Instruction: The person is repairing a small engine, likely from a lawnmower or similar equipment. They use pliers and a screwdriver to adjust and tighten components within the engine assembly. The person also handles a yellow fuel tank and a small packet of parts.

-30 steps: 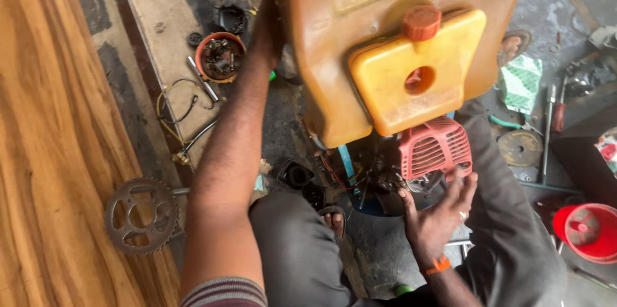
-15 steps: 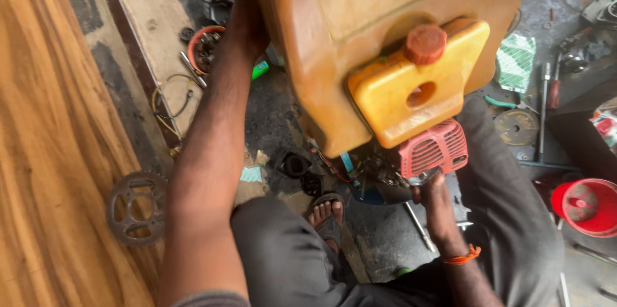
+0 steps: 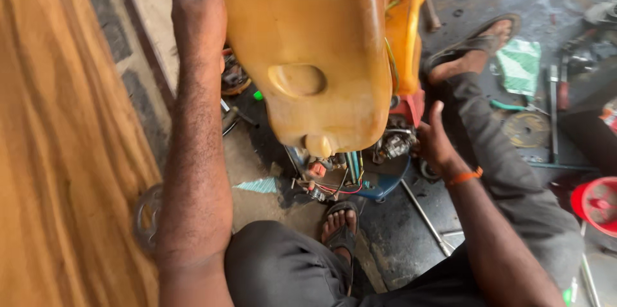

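A large yellow-orange plastic tank (image 3: 315, 56) of a small engine machine fills the upper middle of the head view. My left hand (image 3: 198, 8) grips its far left side, arm stretched along the wooden edge. An orange fuel tank with a red cap (image 3: 406, 18) sits on the right flank of the big tank. Below it lie a red cover (image 3: 409, 109) and the engine parts (image 3: 392, 145) with coloured wires. My right hand (image 3: 434, 143), an orange band on its wrist, presses against the engine by the red cover, fingers hidden behind the parts.
A wooden board (image 3: 58, 153) runs down the left. A gear wheel (image 3: 146, 217) lies by my left forearm. My sandalled feet (image 3: 339, 230) rest on the dirty floor. At right are a red bowl (image 3: 594, 204), a green-white cloth (image 3: 519, 66), a round disc (image 3: 526, 128) and hand tools.
The machine has turned, its big tank now broadside and the orange fuel tank at its right edge. My left hand stays on the tank; my right hand has risen nearer the engine.
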